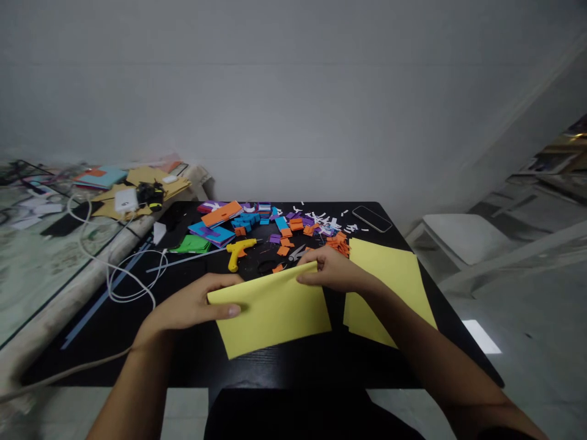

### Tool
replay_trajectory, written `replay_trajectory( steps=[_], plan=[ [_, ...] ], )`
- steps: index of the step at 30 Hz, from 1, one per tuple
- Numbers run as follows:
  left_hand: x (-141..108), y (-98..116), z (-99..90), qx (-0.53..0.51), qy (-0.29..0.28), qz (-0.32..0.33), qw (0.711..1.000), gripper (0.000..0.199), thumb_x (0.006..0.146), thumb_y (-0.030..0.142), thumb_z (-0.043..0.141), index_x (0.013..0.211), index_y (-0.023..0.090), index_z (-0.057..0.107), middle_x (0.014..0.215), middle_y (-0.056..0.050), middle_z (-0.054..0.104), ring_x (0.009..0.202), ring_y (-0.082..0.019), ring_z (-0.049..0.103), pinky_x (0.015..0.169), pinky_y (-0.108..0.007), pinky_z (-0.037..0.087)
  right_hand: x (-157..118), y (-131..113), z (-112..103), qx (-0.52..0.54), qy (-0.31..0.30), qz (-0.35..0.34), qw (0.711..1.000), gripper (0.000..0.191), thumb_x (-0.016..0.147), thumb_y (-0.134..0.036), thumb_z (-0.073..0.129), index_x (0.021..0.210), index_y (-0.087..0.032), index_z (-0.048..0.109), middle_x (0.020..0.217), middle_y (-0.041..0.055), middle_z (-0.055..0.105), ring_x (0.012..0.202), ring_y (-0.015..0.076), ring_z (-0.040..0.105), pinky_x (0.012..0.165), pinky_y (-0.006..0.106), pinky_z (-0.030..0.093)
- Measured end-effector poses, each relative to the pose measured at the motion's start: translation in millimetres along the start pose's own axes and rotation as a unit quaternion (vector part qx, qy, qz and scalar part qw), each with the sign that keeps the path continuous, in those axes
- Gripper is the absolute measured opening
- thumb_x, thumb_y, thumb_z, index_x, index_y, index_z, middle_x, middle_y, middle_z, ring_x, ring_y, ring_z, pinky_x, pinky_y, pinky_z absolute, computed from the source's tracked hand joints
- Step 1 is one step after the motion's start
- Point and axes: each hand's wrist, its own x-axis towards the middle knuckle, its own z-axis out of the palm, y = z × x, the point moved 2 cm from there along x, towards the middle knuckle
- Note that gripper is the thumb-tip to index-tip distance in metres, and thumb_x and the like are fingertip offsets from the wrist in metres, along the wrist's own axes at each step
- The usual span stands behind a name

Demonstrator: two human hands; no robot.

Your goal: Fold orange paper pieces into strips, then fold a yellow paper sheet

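A sheet of yellow paper, folded along its upper edge, is held between both hands above the near part of the black table. My left hand grips its left end, thumb on the front face and fingers behind. At the upper right corner my right hand pinches the fold, its thumb lying along the front. To the right, partly beneath my right forearm, lies a stack of yellow paper. Just beyond the hands are a yellow glue gun and a pair of scissors, partly hidden behind my right hand.
Small folded orange, blue and purple paper pieces and white scraps cover the far middle of the table. Green folded paper lies at left. A phone rests at the far right. White cable loops at the left edge.
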Motion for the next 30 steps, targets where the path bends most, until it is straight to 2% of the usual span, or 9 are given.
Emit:
replay_trajectory(
  steps=[4,9,12,14,17,19,21,26,30],
  plan=[
    [6.6,7.6,-0.4,0.004,0.009,0.017,1.000,0.032,0.088,0.047,0.069,0.106,0.020,0.073,0.095,-0.004,0.071,0.087,-0.020,0.064,0.077,-0.025,0.050,5.5,-9.5,-4.9,-0.063,-0.039,-0.020,0.997,0.011,0.078,-0.025,0.070,0.082,-0.016,0.074,0.071,-0.0020,0.063,0.064,0.0114,0.053,0.057,0.023,0.036],
    [18.1,11.4,17.4,0.053,-0.009,-0.017,0.998,0.032,0.088,0.048,0.070,0.098,0.018,0.074,0.083,-0.002,0.070,0.077,-0.017,0.062,0.068,-0.022,0.047,12.2,-19.1,4.8,-0.125,-0.067,-0.056,0.988,0.006,0.076,-0.016,0.070,0.080,-0.016,0.075,0.070,-0.0024,0.064,0.063,0.0107,0.054,0.057,0.023,0.035],
    [21.7,4.8,31.3,0.030,-0.005,-0.050,0.998,0.035,0.088,0.051,0.069,0.097,0.018,0.074,0.084,-0.002,0.073,0.074,-0.018,0.065,0.062,-0.022,0.047,12.2,-21.3,11.0,-0.109,-0.023,-0.065,0.992,0.002,0.075,-0.017,0.071,0.077,-0.016,0.072,0.066,-0.0033,0.061,0.063,0.0110,0.054,0.057,0.023,0.035],
    [20.9,-4.3,39.3,-0.027,0.011,-0.065,0.997,0.037,0.088,0.052,0.069,0.099,0.017,0.075,0.088,-0.003,0.075,0.075,-0.020,0.068,0.062,-0.023,0.049,8.2,-18.6,11.9,-0.029,0.011,-0.051,0.998,0.008,0.076,-0.023,0.074,0.079,-0.016,0.070,0.067,-0.0030,0.062,0.063,0.0116,0.056,0.058,0.023,0.039],
    [17.3,-21.5,48.3,-0.140,0.109,-0.074,0.981,0.041,0.083,0.051,0.075,0.105,0.017,0.075,0.095,-0.006,0.078,0.080,-0.025,0.072,0.066,-0.027,0.055,-1.7,-9.0,10.9,0.117,0.043,-0.021,0.992,0.020,0.075,-0.032,0.079,0.085,-0.017,0.070,0.078,0.0009,0.070,0.071,0.0151,0.065,0.067,0.027,0.050],
    [15.8,-31.7,54.9,-0.202,0.174,-0.076,0.961,0.044,0.080,0.051,0.079,0.106,0.016,0.075,0.096,-0.008,0.079,0.080,-0.026,0.074,0.067,-0.030,0.057,-7.7,-1.8,10.9,0.152,0.070,-0.013,0.986,0.024,0.075,-0.036,0.081,0.087,-0.017,0.071,0.086,0.0041,0.073,0.078,0.0177,0.069,0.072,0.030,0.054],
    [17.2,-37.7,62.8,-0.241,0.181,-0.074,0.951,0.043,0.079,0.051,0.080,0.104,0.015,0.076,0.098,-0.010,0.080,0.082,-0.028,0.075,0.070,-0.033,0.059,-12.0,3.7,12.2,0.179,0.122,-0.025,0.976,0.028,0.073,-0.040,0.083,0.086,-0.018,0.072,0.091,0.0048,0.073,0.079,0.0184,0.069,0.071,0.031,0.055],
    [29.6,-32.6,69.7,-0.242,0.148,-0.059,0.957,0.043,0.076,0.046,0.084,0.105,0.014,0.078,0.103,-0.012,0.080,0.093,-0.032,0.076,0.079,-0.038,0.062,-15.0,7.5,23.3,0.232,0.163,-0.020,0.959,0.031,0.071,-0.043,0.086,0.086,-0.019,0.072,0.083,0.0036,0.074,0.076,0.0202,0.071,0.070,0.033,0.058],
    [38.5,-20.6,63.9,-0.261,0.210,-0.045,0.941,0.046,0.070,0.047,0.088,0.099,0.013,0.078,0.096,-0.013,0.080,0.081,-0.031,0.077,0.068,-0.035,0.063,-15.8,3.3,27.4,0.180,0.168,-0.017,0.969,0.028,0.072,-0.043,0.086,0.080,-0.020,0.073,0.072,0.0021,0.071,0.067,0.0197,0.068,0.058,0.031,0.055]
  ],
)
